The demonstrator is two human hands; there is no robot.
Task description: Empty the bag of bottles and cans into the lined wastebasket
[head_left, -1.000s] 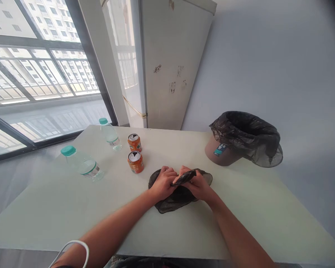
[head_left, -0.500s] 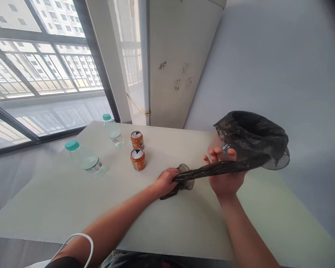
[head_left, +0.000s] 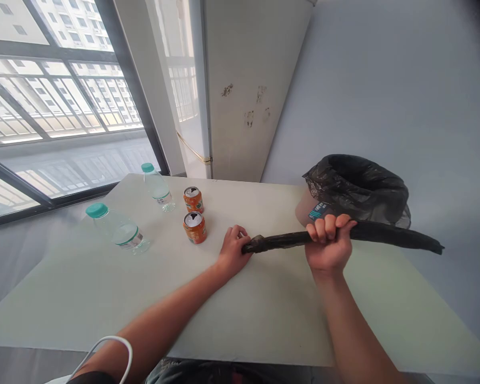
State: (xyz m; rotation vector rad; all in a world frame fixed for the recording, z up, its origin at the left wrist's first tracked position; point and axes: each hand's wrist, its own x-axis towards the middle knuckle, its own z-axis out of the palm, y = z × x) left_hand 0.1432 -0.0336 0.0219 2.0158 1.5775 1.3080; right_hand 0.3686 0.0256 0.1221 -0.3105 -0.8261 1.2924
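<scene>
Black bag (head_left: 282, 241), gathered into a narrow strip, spans both hands over the tabletop (head_left: 264, 320), near the bin (head_left: 304, 209). Left hand (head_left: 232, 253): fingers pinch one end. Right hand (head_left: 328, 249): fingers wrapped around mid-length. Risk: hard pulling could tear film; swinging loose end could snag the liner (head_left: 318, 181).

Two clear plastic bottles with teal caps (head_left: 158, 189) are standing near two opened orange metal cans (head_left: 195, 230) on a smooth, pale table (head_left: 84, 304), while a tall white refrigerator with a brown-blotched side (head_left: 248, 64) is looming behind and a dark-framed glass window (head_left: 64, 53) is revealing pale railings (head_left: 56, 101) and white apartment blocks (head_left: 80, 21).
</scene>
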